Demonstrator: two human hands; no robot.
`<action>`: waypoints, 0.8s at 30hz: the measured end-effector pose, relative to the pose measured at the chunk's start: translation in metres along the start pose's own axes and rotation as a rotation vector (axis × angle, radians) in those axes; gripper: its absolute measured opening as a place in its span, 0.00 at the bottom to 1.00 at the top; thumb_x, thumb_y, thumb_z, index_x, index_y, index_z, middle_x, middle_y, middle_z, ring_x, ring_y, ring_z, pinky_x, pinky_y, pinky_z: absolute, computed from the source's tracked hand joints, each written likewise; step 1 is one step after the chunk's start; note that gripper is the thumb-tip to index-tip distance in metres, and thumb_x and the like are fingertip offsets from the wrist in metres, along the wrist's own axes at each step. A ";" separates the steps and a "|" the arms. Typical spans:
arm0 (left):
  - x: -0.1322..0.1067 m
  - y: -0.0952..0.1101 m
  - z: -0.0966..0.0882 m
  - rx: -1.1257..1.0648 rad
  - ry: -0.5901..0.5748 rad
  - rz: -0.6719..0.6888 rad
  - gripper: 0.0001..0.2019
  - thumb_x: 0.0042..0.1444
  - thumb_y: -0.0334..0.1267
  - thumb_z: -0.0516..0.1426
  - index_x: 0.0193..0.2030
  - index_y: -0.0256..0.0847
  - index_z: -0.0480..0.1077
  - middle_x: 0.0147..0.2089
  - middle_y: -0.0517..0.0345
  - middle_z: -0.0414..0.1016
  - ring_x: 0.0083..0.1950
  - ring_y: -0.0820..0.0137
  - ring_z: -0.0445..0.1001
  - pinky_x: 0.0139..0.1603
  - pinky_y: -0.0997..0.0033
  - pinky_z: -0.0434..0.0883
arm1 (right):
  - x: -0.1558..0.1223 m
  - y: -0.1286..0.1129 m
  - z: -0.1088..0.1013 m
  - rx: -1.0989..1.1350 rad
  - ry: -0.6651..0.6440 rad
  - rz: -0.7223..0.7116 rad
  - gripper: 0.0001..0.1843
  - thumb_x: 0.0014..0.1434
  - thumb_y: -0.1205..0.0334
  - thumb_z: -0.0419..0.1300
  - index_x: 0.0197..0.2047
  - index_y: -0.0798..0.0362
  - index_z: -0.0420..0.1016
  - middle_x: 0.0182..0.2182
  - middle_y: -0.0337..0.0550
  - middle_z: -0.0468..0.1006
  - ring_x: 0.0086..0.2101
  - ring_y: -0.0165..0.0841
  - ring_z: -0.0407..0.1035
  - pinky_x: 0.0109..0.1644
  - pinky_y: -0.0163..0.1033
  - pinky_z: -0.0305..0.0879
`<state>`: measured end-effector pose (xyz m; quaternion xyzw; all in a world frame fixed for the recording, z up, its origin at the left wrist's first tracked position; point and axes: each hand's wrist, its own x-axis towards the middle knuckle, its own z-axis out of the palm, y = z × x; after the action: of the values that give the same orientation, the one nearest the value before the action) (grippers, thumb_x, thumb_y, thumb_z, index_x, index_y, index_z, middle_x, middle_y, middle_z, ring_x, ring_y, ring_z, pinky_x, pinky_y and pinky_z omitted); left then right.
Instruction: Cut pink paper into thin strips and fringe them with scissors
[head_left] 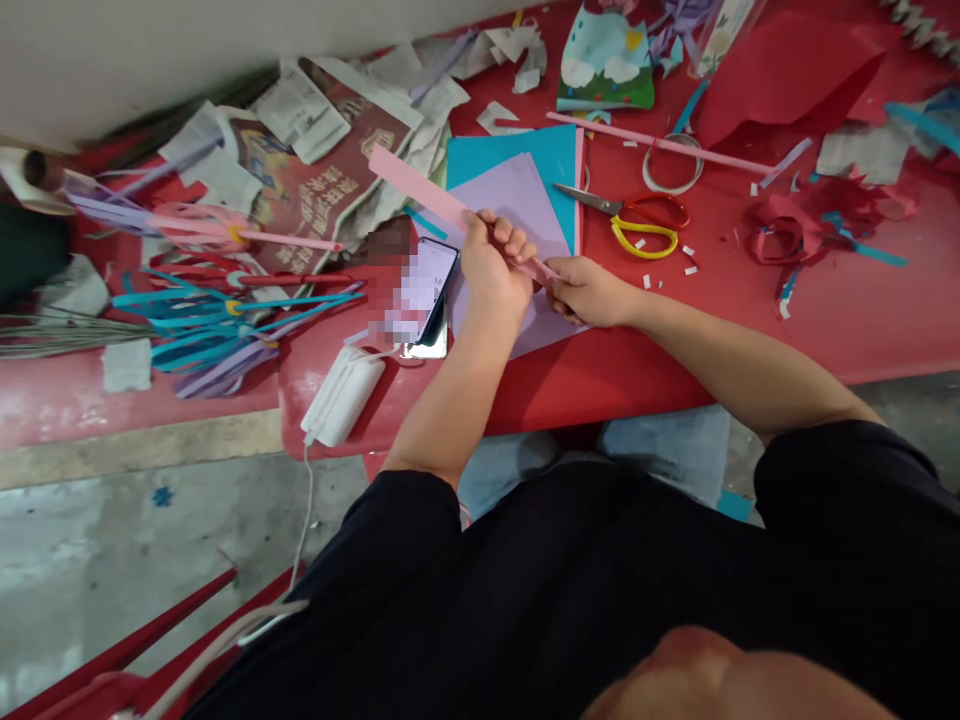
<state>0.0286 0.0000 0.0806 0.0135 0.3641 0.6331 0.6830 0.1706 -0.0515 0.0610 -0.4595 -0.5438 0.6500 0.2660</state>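
A pink paper strip runs slantwise through both my hands, its flat wide end sticking out to the upper left. My left hand is closed around its middle. At the lower right end, my right hand pinches the strip, which looks narrower there, as if folded or rolled. Beneath my hands lie lilac paper sheets on top of blue paper. Scissors with red and yellow handles rest open to the right of the papers. Behind them lies a thin pink paper-covered stick.
A phone and a white power bank with a cable lie left of my hands. Blue and lilac strip bundles and torn newspaper cover the left side. A tape roll and red paper scraps sit to the right.
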 end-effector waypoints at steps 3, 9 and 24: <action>0.002 0.006 0.000 0.067 0.023 0.038 0.32 0.91 0.58 0.48 0.32 0.46 0.63 0.22 0.68 0.51 0.19 0.72 0.49 0.22 0.68 0.51 | 0.002 0.005 0.002 0.039 -0.001 -0.033 0.19 0.84 0.75 0.48 0.42 0.51 0.71 0.20 0.27 0.64 0.17 0.24 0.56 0.20 0.29 0.54; 0.017 0.035 -0.005 0.076 -0.038 0.127 0.34 0.88 0.62 0.49 0.29 0.49 0.61 0.20 0.66 0.50 0.19 0.69 0.50 0.20 0.68 0.52 | 0.005 0.013 0.003 0.061 0.027 -0.023 0.20 0.85 0.72 0.49 0.40 0.51 0.72 0.20 0.26 0.59 0.17 0.24 0.52 0.20 0.28 0.54; -0.002 0.041 0.003 -0.147 -0.097 0.004 0.35 0.89 0.64 0.39 0.34 0.45 0.61 0.24 0.66 0.48 0.21 0.71 0.46 0.22 0.71 0.46 | -0.002 -0.007 -0.003 0.402 -0.109 0.216 0.32 0.89 0.49 0.44 0.38 0.53 0.77 0.21 0.40 0.73 0.18 0.32 0.70 0.23 0.34 0.66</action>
<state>-0.0048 0.0077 0.1033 -0.0054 0.2832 0.6581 0.6976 0.1733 -0.0504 0.0684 -0.4171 -0.3647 0.7936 0.2513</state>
